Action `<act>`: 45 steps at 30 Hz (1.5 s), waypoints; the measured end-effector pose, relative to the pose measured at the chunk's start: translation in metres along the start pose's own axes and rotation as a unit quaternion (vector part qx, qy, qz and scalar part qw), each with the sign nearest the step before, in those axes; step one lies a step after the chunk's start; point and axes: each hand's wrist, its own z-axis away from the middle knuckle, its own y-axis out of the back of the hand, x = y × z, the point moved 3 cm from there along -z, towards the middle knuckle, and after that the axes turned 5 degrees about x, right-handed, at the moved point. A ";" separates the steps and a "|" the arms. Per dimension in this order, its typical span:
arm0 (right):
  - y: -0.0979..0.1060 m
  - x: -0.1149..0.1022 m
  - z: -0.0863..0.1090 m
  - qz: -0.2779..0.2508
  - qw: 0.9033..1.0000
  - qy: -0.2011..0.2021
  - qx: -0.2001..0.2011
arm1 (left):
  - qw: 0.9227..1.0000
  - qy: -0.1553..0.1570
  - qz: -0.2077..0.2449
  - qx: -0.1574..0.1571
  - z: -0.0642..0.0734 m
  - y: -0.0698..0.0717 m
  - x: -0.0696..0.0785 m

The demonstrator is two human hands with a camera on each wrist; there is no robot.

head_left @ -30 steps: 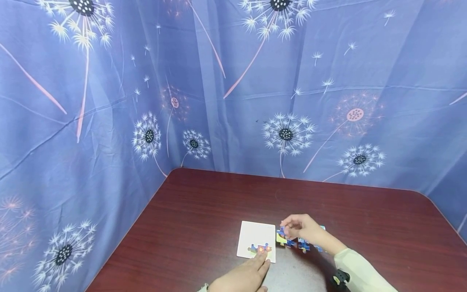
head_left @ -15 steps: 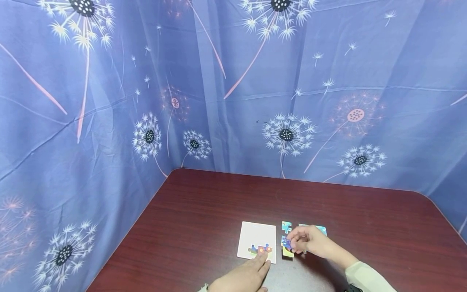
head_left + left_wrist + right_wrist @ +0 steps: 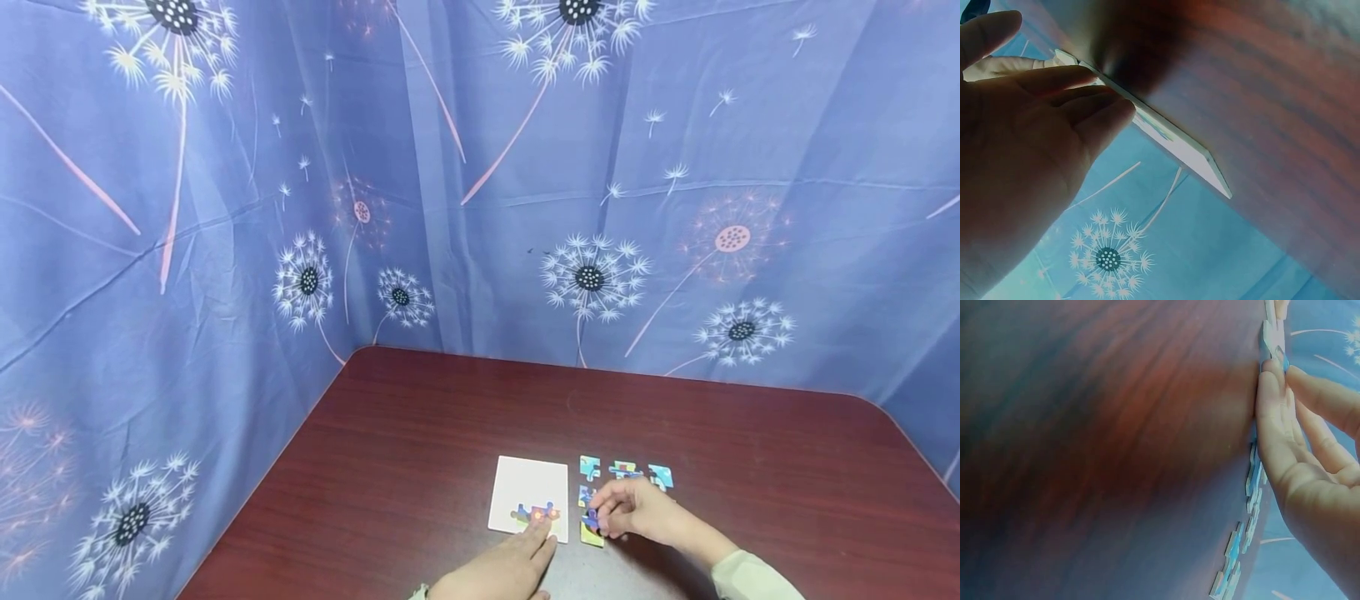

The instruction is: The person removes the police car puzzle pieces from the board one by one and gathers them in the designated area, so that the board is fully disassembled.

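Note:
In the head view, a white square board (image 3: 528, 487) lies on the table with a few joined jigsaw pieces (image 3: 521, 513) near its front edge. My left hand (image 3: 498, 565) rests its extended fingertips on these pieces; the fingers partly cover them. In the left wrist view, the left hand (image 3: 1029, 137) has its fingers against the edge of the board (image 3: 1185, 150). Just right of the board, my right hand (image 3: 637, 510) pinches a blue and yellow jigsaw piece (image 3: 592, 536) between thumb and fingers. The right wrist view shows the right hand (image 3: 1310, 456) low at the tabletop.
Behind the right hand lie loose jigsaw pieces, among them a light blue corner piece (image 3: 589, 467), a mixed-colour one (image 3: 624, 468) and another light blue one (image 3: 661, 476). A small blue piece (image 3: 586, 496) sits beside its fingers. Blue dandelion-print curtains (image 3: 480, 275) surround the dark red table (image 3: 420, 417).
My right hand has moved nearer and slightly right with the blue and yellow jigsaw piece, uncovering loose pieces behind it. The left hand has stayed on the board.

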 end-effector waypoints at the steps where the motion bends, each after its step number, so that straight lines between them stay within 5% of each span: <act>1: 0.000 0.000 0.000 0.000 1.000 0.001 0.000 | 1.000 0.001 -0.001 0.000 0.000 0.000 0.000; 32: -0.002 0.004 0.000 0.041 0.999 0.005 0.012 | 0.999 0.028 0.017 -0.012 -0.002 -0.010 0.002; 45: 0.003 -0.018 -0.018 0.109 0.993 0.009 0.041 | 1.000 -0.016 -0.010 -0.008 -0.003 -0.006 0.006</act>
